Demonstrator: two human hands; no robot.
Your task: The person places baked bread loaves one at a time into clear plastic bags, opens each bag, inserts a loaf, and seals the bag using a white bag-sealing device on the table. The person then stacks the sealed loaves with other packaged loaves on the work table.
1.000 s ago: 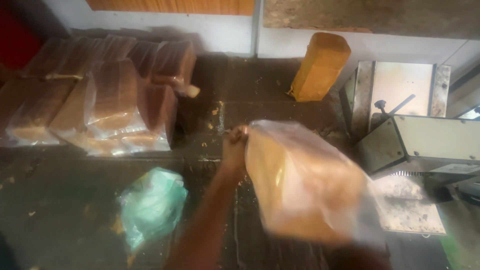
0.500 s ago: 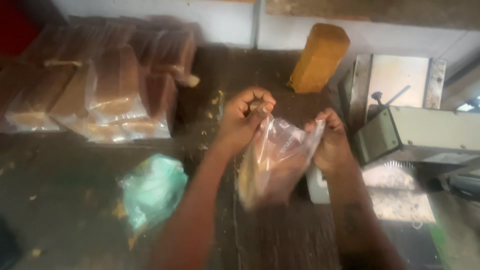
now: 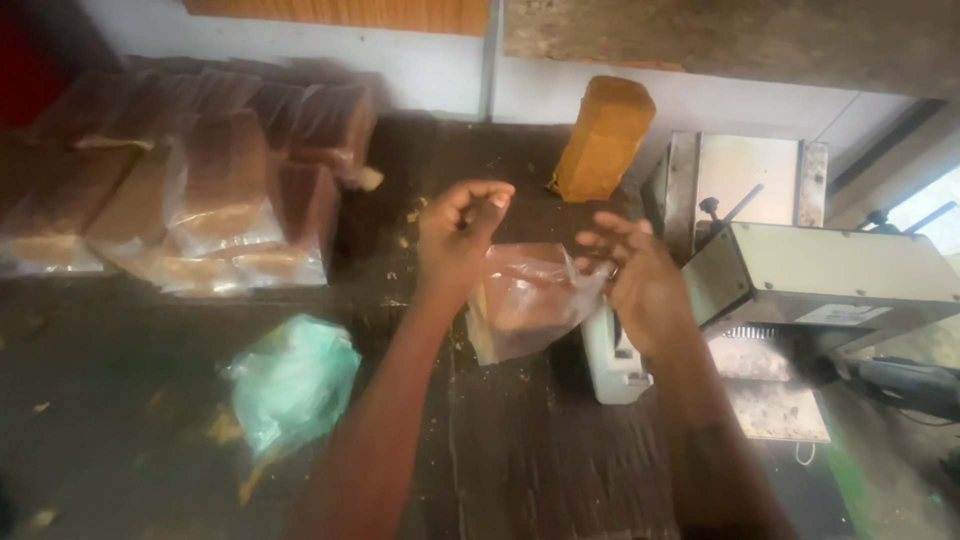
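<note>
From the head view, I looked down on a dark wooden table (image 3: 520,470) scattered with crumbs, set against a pale wall (image 3: 420,70) with a wood strip along the top. At ten o'clock lay a stack of bagged loaves (image 3: 200,200) in clear wrap. At twelve o'clock an unwrapped loaf (image 3: 603,137) stood on end near the wall. At three o'clock sat a metal slicing machine (image 3: 810,270), with a small white device (image 3: 615,360) at its near corner. At eight o'clock lay a crumpled green plastic bag (image 3: 292,380).

In the middle of the frame hung a clear bag with a loaf inside (image 3: 525,300), held between my two hands above the table. My left hand (image 3: 458,238) was clenched, thumb and fingers pinched together at the bag's upper left corner. My right hand (image 3: 640,285) touched the bag's right edge with its fingers half spread; I could not tell whether it truly gripped the plastic, as the picture was blurred there.
</note>
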